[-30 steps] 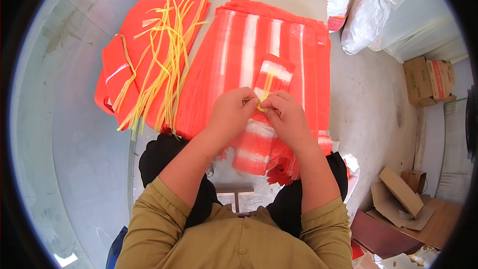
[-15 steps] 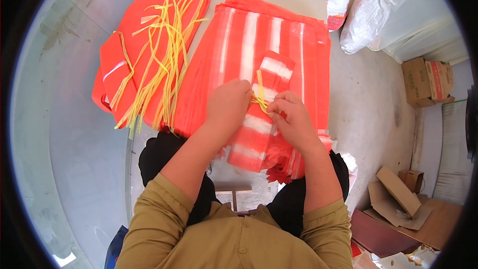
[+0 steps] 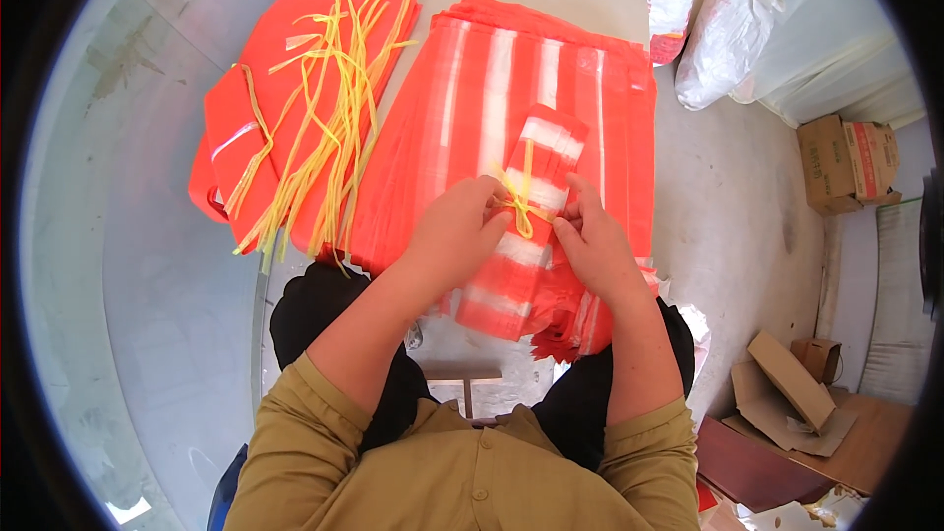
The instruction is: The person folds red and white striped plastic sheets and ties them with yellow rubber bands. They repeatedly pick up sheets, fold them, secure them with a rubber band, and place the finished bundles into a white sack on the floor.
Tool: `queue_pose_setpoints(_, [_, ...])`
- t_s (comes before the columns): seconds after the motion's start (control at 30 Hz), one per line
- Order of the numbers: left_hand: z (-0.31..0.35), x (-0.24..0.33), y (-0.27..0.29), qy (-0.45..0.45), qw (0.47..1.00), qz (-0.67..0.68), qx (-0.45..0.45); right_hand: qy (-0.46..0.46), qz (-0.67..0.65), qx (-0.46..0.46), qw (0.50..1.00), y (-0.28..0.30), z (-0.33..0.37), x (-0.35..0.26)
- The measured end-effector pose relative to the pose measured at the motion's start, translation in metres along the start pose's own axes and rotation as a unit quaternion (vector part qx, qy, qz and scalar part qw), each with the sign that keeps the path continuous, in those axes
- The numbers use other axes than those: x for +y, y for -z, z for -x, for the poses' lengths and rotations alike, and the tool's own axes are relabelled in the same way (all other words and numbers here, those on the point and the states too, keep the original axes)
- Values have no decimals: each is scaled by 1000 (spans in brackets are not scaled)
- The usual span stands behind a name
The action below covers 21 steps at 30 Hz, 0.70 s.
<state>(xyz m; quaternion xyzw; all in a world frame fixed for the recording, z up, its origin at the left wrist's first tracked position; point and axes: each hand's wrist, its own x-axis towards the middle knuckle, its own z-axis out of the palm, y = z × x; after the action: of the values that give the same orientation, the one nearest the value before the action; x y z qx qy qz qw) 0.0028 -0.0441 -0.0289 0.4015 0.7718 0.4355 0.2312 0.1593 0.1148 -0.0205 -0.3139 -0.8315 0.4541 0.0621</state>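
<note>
A folded bundle of red plastic bags with white bands (image 3: 554, 138) lies slanted on a wide stack of the same red-and-white bags (image 3: 497, 79). Around its middle runs a thin yellow tie (image 3: 524, 223), with a small loop at the knot and a loose end pointing up. My left hand (image 3: 457, 234) is closed on the tie at the left of the knot, its fingertips partly hidden. On the other side, my right hand (image 3: 598, 244) pinches the tie between thumb and fingers, close to the bundle's right edge.
Many loose yellow strips (image 3: 339, 123) lie over a red pile (image 3: 236, 152) to the left. White sacks (image 3: 728, 34) stand beyond the table at the far right. Cardboard boxes (image 3: 846, 162) sit along the right side, and an opened carton (image 3: 787, 398) rests lower right.
My hands have come down slightly and drawn apart from the knot. The yellow tie now shows a loop between them, and my right hand's index finger is straighter.
</note>
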Motion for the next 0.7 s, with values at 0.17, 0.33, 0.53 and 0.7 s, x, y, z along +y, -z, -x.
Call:
queue_pose_setpoints(0.17, [-4, 4, 6, 173, 930, 311, -96, 43, -394, -35, 917, 8, 5, -11])
queue_pose_setpoints(0.33, [3, 5, -7, 228, 689, 666, -172, 48, -285, 65, 955, 7, -3, -4])
queue_pose_setpoints(0.53, [1, 3, -23, 261, 786, 544, -134, -24, -309, 89, 947, -8, -9, 2])
queue_pose_setpoints(0.7, [2, 13, -20, 267, 727, 616, -142, -114, -480, 51, 869, 0, -12, 9])
